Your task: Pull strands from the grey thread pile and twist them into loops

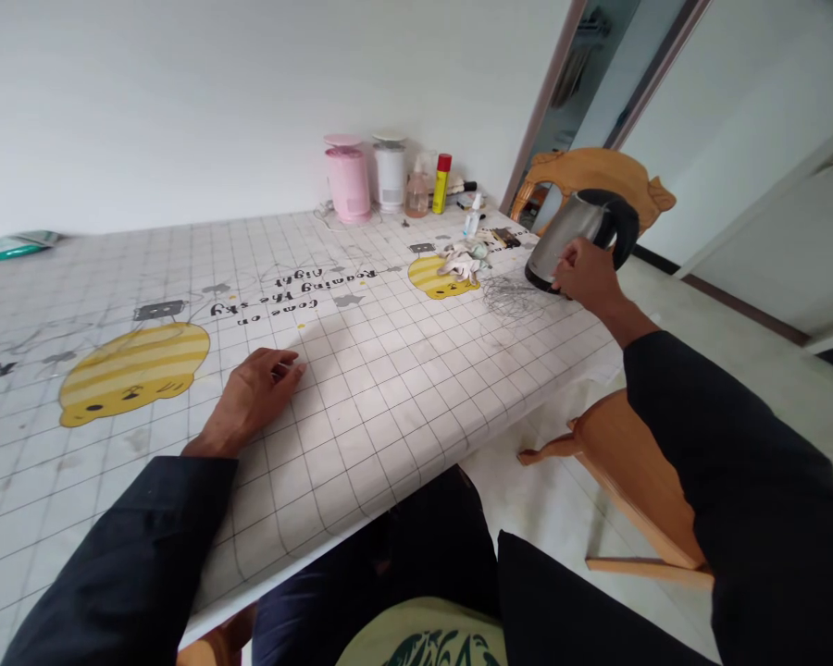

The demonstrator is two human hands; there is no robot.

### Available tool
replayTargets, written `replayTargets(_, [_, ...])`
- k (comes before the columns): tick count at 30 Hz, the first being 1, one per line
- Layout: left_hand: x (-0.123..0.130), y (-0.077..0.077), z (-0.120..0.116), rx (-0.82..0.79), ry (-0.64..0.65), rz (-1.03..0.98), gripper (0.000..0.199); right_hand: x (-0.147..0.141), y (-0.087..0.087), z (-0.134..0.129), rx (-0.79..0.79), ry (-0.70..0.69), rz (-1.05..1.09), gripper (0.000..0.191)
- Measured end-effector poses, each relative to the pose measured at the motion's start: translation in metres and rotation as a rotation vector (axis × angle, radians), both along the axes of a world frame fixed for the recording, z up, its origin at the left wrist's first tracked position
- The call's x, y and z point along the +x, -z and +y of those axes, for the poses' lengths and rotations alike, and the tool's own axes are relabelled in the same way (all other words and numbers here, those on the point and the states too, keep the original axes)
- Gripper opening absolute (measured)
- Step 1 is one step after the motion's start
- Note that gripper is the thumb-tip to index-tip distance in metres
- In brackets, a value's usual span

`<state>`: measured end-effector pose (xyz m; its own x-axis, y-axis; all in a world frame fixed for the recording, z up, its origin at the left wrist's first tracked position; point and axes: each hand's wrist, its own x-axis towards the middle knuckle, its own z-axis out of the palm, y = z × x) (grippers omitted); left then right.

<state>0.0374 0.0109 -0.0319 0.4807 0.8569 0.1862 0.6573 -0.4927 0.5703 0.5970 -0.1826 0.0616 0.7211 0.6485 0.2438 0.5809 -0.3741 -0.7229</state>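
My left hand [255, 393] rests on the checked tablecloth [361, 407], fingers curled in toward the thumb. Whatever may be between those fingertips is too small to make out. At the table's right end, my right hand [590, 276] is closed in front of a steel kettle [562, 233] with a black handle. Its fingertips are pinched low beside the kettle's body, away from the handle, and I cannot see what they hold. Just left of that hand lies a loose tangle of thin dark wire [510, 298].
Crumpled gloves [464, 262] lie beyond the wire, near a small spray bottle [472, 217]. Along the wall stand a pink canister-shaped device [348, 183], a white one [390, 176], a pump bottle [416, 192] and a yellow can [441, 188]. Wooden chairs [639, 462] flank the right end.
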Motion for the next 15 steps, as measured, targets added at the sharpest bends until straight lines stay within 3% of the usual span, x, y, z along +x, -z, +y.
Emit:
replayTargets(3, [0.000,-0.002,-0.002,-0.006,0.006,0.002,0.043,0.003,0.004,0.004,0.096,0.109,0.061,0.026])
replayTargets(8, [0.000,-0.005,-0.003,0.006,0.011,0.023,0.045,0.007,0.016,0.010,0.146,0.118,0.289,0.025])
replayTargets(15, [0.000,0.001,0.001,0.016,0.006,0.021,0.046,0.016,0.028,0.004,0.174,0.068,0.366,0.020])
